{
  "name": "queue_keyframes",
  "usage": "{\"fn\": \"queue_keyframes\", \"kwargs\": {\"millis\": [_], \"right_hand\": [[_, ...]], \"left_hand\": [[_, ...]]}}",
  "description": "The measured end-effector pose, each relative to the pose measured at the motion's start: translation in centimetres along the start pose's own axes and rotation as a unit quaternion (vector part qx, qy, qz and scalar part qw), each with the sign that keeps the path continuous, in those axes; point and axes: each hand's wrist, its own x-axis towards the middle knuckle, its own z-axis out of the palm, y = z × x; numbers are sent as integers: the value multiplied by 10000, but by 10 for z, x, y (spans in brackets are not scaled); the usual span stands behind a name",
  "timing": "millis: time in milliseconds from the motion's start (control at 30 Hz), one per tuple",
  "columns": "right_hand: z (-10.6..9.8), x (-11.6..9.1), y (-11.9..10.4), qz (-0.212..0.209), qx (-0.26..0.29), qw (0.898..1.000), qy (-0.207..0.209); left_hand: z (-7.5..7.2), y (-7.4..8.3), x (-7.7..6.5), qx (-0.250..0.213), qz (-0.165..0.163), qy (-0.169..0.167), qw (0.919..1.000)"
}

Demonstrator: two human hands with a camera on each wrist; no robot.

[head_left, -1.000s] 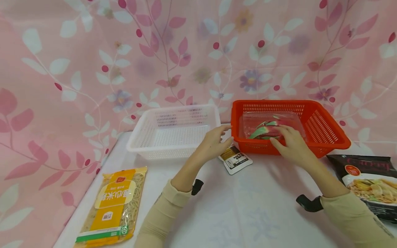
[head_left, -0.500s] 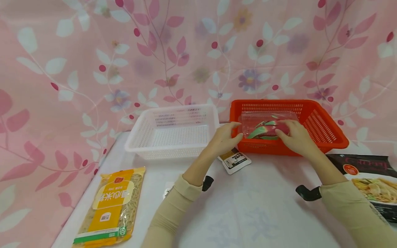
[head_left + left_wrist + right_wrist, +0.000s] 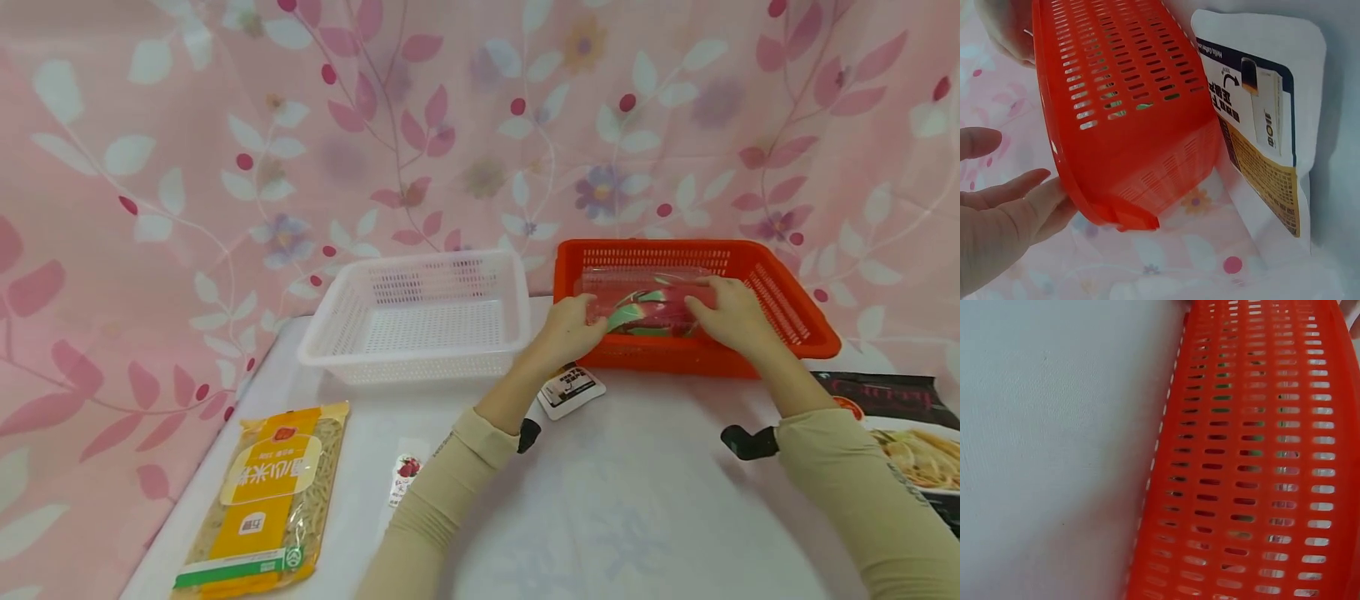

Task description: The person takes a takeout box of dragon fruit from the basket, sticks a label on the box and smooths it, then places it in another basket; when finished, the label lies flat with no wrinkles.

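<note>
A clear plastic package with red and green contents (image 3: 648, 310) lies in the red basket (image 3: 637, 358). My right hand (image 3: 738, 318) is at the package's right end, with thumb and fingers bent round it; its fingertips are partly hidden. At the basket's left side is my left hand (image 3: 567, 333), its thumb and fingers spread at the package's left end. In the left wrist view those fingers (image 3: 1007, 194) stand apart at the basket's rim, with a gap between them. The right wrist view shows the red basket's slotted wall (image 3: 1241, 462), with green showing through.
Left of the red basket stands a white basket (image 3: 420, 367). A small pouch (image 3: 570, 392) lies in front of the red one. A yellow noodle pack (image 3: 266, 500) is at left, a black noodle pack (image 3: 918, 442) at right. A small fruit label (image 3: 407, 471) lies beside my left sleeve.
My left hand has moved right, over the red basket's left rim to the package. My right hand has shifted right, to the package's right end. The fruit label has come into sight.
</note>
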Motion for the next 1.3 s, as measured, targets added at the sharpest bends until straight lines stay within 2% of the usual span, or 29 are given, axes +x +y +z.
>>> {"fn": "queue_keyframes", "kwargs": {"millis": [167, 267, 533, 733, 867, 967, 1167, 1300], "right_hand": [[-2, 3, 6, 148, -55, 9998, -104], [-1, 7, 11, 79, -37, 9999, -112], [5, 14, 22, -29, -54, 9960, -887], [6, 13, 20, 290, 48, 9965, -779], [6, 12, 19, 547, 149, 9949, -833], [6, 12, 20, 646, 336, 9929, -942], [1, 10, 23, 828, 502, 9900, -1025], [-2, 8, 26, 964, 600, 9879, -1056]], "left_hand": [[8, 5, 10, 498, -22, 33, 9988], [12, 5, 16, 587, -102, 11, 9982], [21, 4, 28, 1048, -822, -279, 9907], [25, 5, 34, 1129, -1037, -461, 9871], [27, 6, 37, 1341, -1136, -443, 9834], [29, 5, 37, 1398, -1084, -422, 9833], [32, 4, 39, 1054, -721, -158, 9917], [34, 5, 41, 1072, -746, -83, 9914]]}}
